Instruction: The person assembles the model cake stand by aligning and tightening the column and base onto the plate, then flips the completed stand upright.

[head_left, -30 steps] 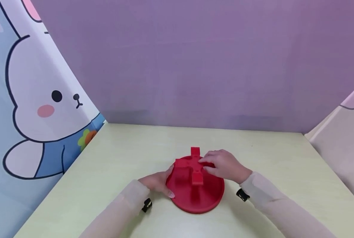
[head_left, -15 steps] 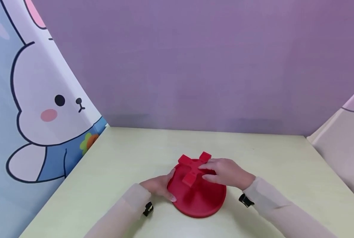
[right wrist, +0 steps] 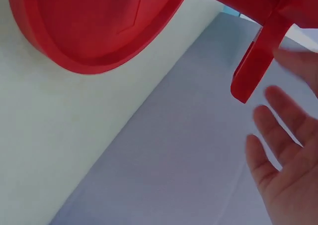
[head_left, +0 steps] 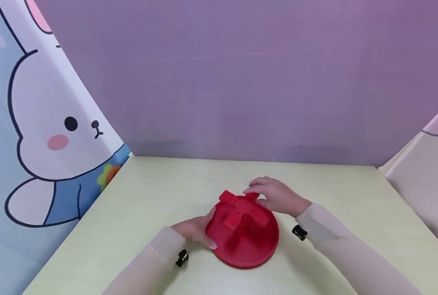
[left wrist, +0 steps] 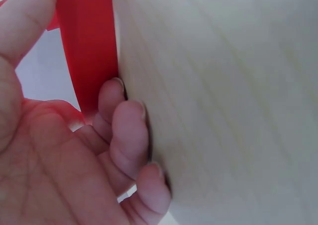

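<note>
A red round base with a raised rim stands on the table, topped by a red four-armed cross whose arms point diagonally. My left hand grips the base at its left edge, thumb over the rim. In the left wrist view, its fingers curl beneath the red edge, close over the tabletop. My right hand is at the cross's far right arm, covering much of it. From the right wrist, that arm's turned-down end shows beside slightly blurred, spread fingers, with the thumb side overlapping it.
The pale tabletop reaches back to a purple panel. A cloth with a printed rabbit hangs at the left, and a pale panel stands on the right. Black wrist mounts sit below both sleeves.
The cross has turned clockwise about an eighth of a turn on its base. My right hand has moved from the cross's middle back to its far right arm; my left keeps its hold.
</note>
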The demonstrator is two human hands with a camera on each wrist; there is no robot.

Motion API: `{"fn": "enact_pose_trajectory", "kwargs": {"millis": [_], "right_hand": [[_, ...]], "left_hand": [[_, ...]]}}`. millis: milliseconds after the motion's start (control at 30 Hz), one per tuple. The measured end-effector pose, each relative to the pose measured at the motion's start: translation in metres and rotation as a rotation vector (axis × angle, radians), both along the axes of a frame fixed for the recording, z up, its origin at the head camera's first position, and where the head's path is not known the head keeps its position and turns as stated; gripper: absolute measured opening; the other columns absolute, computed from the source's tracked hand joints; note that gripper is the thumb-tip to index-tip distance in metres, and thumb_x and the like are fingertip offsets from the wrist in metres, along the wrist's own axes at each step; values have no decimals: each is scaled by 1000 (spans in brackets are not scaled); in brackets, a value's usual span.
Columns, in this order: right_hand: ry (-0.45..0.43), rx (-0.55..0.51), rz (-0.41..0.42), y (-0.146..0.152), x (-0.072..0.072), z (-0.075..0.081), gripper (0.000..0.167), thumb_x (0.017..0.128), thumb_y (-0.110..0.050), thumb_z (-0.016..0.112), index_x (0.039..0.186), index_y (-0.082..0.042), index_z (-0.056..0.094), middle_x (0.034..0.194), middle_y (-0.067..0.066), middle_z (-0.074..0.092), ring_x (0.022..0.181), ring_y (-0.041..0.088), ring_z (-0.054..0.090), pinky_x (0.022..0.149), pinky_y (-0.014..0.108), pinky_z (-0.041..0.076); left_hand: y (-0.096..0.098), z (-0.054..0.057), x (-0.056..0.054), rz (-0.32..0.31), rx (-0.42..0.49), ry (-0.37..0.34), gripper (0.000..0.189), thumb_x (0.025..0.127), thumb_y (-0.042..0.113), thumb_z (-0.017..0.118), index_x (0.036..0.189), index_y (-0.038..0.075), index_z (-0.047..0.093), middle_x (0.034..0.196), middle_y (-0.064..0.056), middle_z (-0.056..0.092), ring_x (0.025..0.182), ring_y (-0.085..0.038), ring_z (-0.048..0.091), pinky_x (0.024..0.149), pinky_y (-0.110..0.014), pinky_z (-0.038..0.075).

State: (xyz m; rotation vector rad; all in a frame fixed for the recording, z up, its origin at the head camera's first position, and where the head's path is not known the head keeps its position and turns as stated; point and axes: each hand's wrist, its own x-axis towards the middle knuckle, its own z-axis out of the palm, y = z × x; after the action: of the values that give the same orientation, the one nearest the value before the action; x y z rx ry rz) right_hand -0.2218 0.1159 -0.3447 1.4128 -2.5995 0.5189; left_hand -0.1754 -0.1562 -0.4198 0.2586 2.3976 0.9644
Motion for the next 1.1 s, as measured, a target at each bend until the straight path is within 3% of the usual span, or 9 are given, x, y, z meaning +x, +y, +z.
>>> {"fn": "enact_pose_trajectory", "kwargs": {"millis": [167,433,767,1100], "right_hand": [[-33,93,2,-6,-1,1,40,79,-3,75,117,-11,69,119,15,60,110,32,56,85,45,51],[1,116,27,-7,-7,0,36,79,0,73,114,-7,70,111,12,65,104,29,60,87,45,51],[-63,140,-47,1,-5,-1,37,76,-12,81,112,-9,72,100,2,66,91,18,60,80,38,52],[35,124,-86,7,3,-4,37,74,-20,82,108,-8,73,93,2,66,81,15,61,73,34,52]], "left_hand": [[0,0,1,-6,-2,-7,112,71,21,86,154,7,12,143,-12,38,131,-35,34,91,-48,48],[5,4,-3,-6,11,-15,112,70,18,86,154,8,12,143,-11,38,131,-34,34,91,-47,48],[8,2,-8,-7,-5,-21,112,70,18,86,154,8,13,143,-11,38,131,-35,34,93,-48,47],[7,2,-13,-25,-32,-7,111,72,23,85,154,8,11,146,-12,37,133,-35,32,94,-49,46]]}}
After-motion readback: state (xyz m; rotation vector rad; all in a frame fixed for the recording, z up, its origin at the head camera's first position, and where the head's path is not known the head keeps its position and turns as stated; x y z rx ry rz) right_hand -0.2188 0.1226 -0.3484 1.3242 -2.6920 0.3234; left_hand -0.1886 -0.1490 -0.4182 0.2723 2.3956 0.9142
